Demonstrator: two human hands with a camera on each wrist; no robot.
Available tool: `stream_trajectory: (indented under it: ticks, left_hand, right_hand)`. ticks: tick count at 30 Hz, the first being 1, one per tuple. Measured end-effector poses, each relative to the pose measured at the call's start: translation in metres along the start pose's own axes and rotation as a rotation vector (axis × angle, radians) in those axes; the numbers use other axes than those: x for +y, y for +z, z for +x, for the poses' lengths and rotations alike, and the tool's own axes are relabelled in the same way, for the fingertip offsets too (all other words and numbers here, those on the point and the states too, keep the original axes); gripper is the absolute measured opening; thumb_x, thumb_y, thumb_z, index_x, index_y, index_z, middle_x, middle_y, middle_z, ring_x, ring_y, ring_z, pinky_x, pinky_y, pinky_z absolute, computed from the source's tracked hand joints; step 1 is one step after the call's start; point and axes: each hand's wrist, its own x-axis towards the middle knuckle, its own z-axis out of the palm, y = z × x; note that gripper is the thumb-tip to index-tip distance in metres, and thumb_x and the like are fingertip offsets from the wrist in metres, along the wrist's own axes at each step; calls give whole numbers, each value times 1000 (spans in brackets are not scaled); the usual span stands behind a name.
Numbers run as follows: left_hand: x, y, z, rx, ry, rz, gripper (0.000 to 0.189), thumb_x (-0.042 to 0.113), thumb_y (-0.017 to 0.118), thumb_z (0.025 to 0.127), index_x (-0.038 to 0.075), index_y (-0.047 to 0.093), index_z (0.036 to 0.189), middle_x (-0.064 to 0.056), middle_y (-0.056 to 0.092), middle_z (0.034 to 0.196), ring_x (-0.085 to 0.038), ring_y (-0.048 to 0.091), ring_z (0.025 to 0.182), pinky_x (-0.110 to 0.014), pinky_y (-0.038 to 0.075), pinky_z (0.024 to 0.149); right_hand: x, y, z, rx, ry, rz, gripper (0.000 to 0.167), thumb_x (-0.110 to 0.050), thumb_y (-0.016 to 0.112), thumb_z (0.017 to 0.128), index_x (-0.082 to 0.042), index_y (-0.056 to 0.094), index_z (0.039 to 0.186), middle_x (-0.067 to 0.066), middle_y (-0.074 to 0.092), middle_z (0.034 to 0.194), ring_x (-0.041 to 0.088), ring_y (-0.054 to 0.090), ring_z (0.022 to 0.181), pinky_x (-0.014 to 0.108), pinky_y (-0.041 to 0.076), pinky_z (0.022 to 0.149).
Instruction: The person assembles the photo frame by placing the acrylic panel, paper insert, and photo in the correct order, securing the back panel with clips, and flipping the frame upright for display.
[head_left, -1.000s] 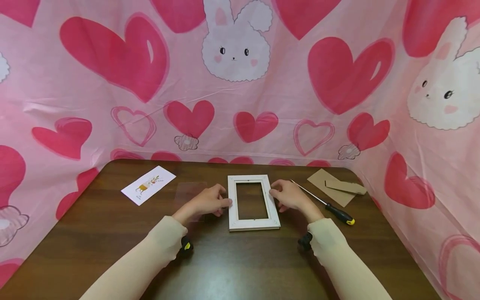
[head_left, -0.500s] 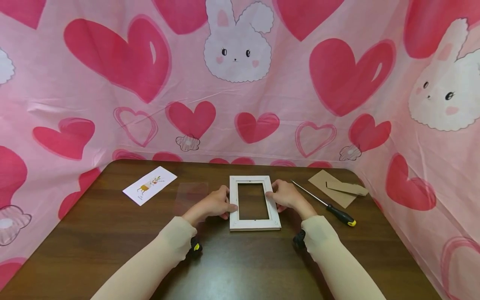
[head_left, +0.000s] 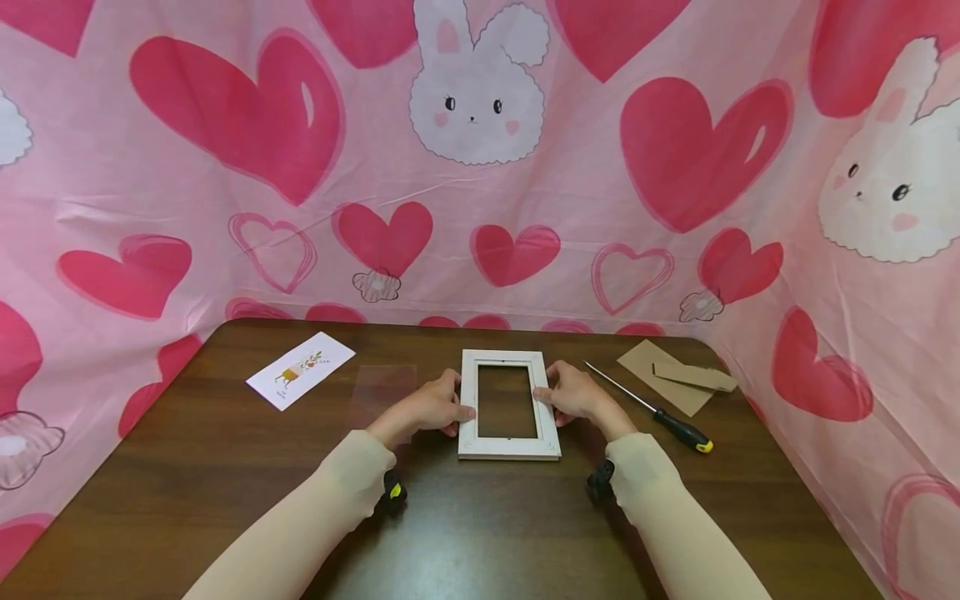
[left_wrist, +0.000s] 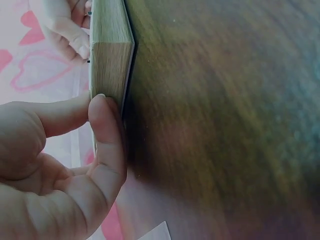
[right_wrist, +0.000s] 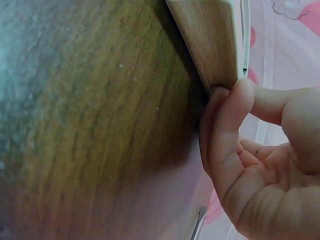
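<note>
A white rectangular picture frame [head_left: 510,449] with an open middle lies at the centre of the table in the head view. My left hand [head_left: 429,406] pinches its left side, thumb on the top face and fingers at the outer edge. From the opposite side my right hand [head_left: 576,394] holds the right rail in the same way. Both wrist views show the frame's wood-grained edge [left_wrist: 111,65] between thumb and fingers. The fingertips under the frame are partly hidden.
Left of the frame lie a clear plastic sheet [head_left: 375,385] and a white card [head_left: 300,371] with a printed animal. To the right are a screwdriver [head_left: 678,427] and a brown backing board [head_left: 637,358] with a brown strip [head_left: 693,377] on it. Patterned pink cloth [head_left: 480,192] surrounds the table.
Both hands have moved inward, and their thumbs now lie on the frame's top face as they grip its sides. The frame has hardly shifted; the other things lie as before.
</note>
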Motion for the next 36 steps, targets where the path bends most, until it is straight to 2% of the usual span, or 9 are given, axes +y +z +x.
stream_trajectory:
  ticks: [10,17,28,36]
  left_hand:
    - [-1,3,0,-3,3,-2,53,12,74,101,-1,42,141,-12,63,89,-17,60,63,-30,59,64]
    - [0,5,-3,-10,13,-8,52,10,74,100,-1,42,139,-12,64,89,-18,61,62,-31,59,62]
    - [2,8,-9,-25,40,-17,49,8,74,100,-3,41,135,-13,63,85,-18,61,58,-34,61,62]
    - [4,11,-10,-34,20,-44,46,5,73,100,-3,40,131,-14,61,86,-17,59,57,-33,61,60]
  right_hand:
    - [2,1,-4,-7,9,-1,56,-16,68,105,6,42,149,11,58,78,14,59,50,32,59,51]
    - [4,0,-9,-47,10,28,68,-18,67,106,4,32,160,12,57,85,15,59,54,33,60,54]
    - [3,-1,-15,-68,12,33,67,-15,67,106,4,32,160,13,56,85,16,59,54,33,60,53]
    - [5,0,-18,-75,26,71,68,-14,67,106,3,31,160,14,54,86,16,58,54,31,59,51]
